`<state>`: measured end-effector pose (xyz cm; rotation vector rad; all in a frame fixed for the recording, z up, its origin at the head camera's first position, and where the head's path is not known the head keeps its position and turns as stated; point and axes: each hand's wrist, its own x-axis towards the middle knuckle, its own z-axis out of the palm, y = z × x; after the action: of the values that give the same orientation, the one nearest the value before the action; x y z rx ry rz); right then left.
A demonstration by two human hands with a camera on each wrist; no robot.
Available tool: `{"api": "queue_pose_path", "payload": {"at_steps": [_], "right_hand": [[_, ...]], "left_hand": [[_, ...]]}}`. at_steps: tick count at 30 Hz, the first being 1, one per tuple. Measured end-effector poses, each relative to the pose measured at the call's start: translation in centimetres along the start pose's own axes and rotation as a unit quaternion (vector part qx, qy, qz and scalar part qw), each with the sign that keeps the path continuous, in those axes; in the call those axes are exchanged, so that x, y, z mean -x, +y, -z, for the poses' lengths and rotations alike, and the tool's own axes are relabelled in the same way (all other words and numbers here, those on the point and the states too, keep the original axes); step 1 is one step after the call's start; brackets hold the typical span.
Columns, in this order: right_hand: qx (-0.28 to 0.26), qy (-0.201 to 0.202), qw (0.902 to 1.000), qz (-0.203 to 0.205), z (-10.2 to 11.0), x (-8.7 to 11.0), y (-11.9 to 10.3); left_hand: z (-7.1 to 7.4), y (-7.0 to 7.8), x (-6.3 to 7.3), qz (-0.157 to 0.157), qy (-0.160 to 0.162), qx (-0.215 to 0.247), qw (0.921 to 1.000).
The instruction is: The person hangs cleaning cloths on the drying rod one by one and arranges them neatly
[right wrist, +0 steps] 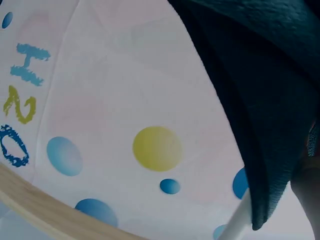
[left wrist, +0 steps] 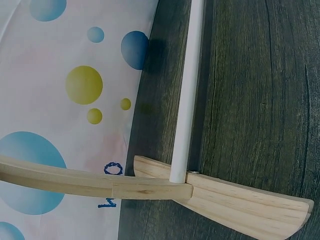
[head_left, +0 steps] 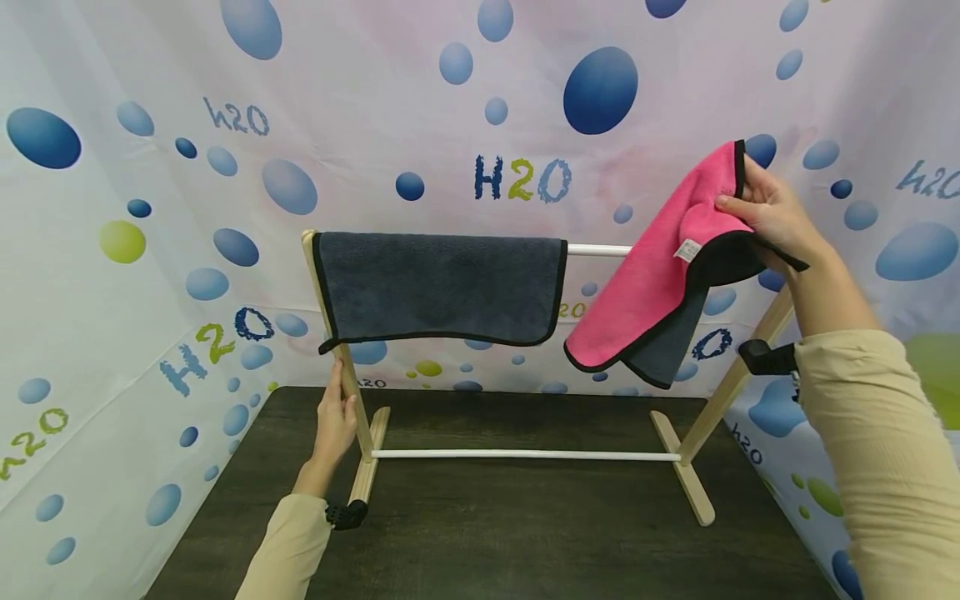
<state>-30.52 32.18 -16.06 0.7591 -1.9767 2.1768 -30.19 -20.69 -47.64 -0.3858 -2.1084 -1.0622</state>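
My right hand [head_left: 772, 208] pinches a microfiber towel [head_left: 660, 258], pink on one side and dark grey on the other, edged in black. It hangs in folds in front of the upper rail's right end, a small white label showing. In the right wrist view the towel's dark side [right wrist: 270, 100] fills the right part. A second grey towel [head_left: 442, 287] lies draped over the left of the upper white rail [head_left: 598, 250] of a wooden rack. At the left post [head_left: 356, 408], my left hand [head_left: 335, 421] touches the wood with fairly straight fingers, just below that towel's corner.
The rack stands on a dark wood-grain table [head_left: 480, 533] on two wooden feet [head_left: 684, 471], joined low down by a white bar [head_left: 525, 455]. Its right post [head_left: 738, 375] rises beside my right forearm. A white curtain [head_left: 420, 100] with bubbles and lettering hangs behind.
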Motion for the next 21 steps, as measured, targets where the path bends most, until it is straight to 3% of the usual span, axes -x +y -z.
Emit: {"api": "queue_pose_path", "payload": {"at_steps": [4,14,19,21], "right_hand": [[0.026,0.024,0.9991,-0.025,1.0,0.3,0.2],[0.113,-0.02,0.9928,-0.037,2.1,0.3,0.6],[0.24,-0.016,0.9702,-0.029,1.8,-0.1,1.0],[0.267,-0.013,0.963,-0.031,1.5,-0.2,1.0]], "left_hand": [[-0.5,0.1,-0.1,-0.003,-0.001,0.003,1.0],[-1.2,-0.3,-0.2,0.001,0.003,0.002,1.0],[-0.7,-0.2,-0.1,0.003,0.004,0.001,1.0],[-0.5,-0.2,0.0,0.008,0.005,-0.001,1.0]]}}
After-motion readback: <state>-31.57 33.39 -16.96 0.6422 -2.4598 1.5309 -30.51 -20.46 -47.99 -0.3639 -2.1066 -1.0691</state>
